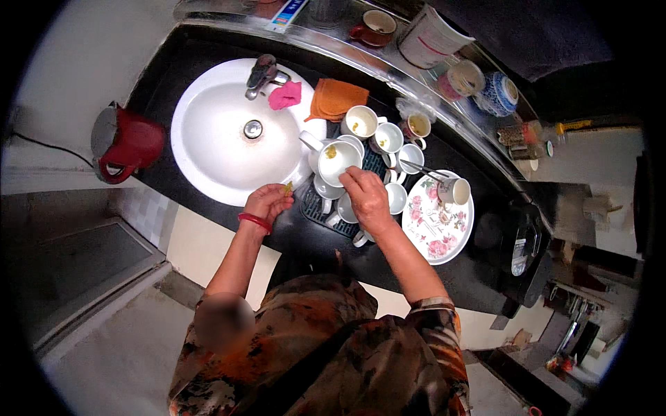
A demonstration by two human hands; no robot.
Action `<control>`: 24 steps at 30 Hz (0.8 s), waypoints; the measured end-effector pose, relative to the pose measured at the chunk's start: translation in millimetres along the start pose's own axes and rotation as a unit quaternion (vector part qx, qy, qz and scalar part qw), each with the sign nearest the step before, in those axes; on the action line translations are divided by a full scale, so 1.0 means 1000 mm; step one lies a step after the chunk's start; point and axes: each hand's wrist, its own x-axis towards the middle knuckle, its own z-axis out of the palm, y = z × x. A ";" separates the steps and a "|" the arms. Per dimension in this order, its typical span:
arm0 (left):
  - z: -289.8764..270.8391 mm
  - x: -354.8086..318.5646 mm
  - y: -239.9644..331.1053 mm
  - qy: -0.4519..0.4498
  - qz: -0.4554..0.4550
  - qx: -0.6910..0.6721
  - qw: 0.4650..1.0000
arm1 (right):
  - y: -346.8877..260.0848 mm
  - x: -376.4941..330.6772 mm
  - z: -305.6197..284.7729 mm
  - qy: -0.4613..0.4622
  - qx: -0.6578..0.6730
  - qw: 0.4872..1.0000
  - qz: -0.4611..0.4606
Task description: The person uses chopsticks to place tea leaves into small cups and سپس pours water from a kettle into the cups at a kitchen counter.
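Observation:
My right hand has its fingers pinched at the near rim of a white mug. That mug has its handle toward the sink and a yellowish-green clump on its inner wall. Over the sink's near right edge, my left hand is closed, its fingertips pinching a small yellowish-green bit too small to name. Several white mugs and cups crowd a dark rack around the held mug. Two of them, a larger mug and a smaller cup, show similar yellowish bits inside.
An oval white sink with a faucet and pink cloth is left. An orange cloth lies behind the mugs. Right stands a flowered tray with a cup. A red kettle is far left; a shelf holds containers.

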 end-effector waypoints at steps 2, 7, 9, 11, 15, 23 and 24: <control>-0.014 -0.007 0.000 0.017 0.011 0.000 1.000 | -0.009 0.008 0.015 0.033 0.041 0.999 0.008; -0.043 -0.021 0.002 0.060 0.014 -0.020 0.998 | -0.034 0.029 0.052 0.039 0.233 0.964 0.123; -0.052 -0.027 0.003 0.069 0.018 -0.028 0.997 | -0.043 0.038 0.066 0.036 0.328 0.927 0.176; -0.062 -0.031 0.004 0.072 0.021 -0.038 0.996 | -0.054 0.049 0.075 0.012 0.426 0.870 0.248; -0.077 -0.036 0.009 0.089 0.029 -0.040 0.995 | -0.063 0.059 0.113 -0.021 0.531 0.795 0.293; -0.099 -0.039 0.014 0.112 0.038 -0.019 0.993 | -0.100 0.078 0.165 0.071 0.615 0.705 0.347; -0.100 -0.039 0.015 0.104 0.040 -0.020 0.994 | -0.103 0.080 0.168 0.082 0.627 0.696 0.341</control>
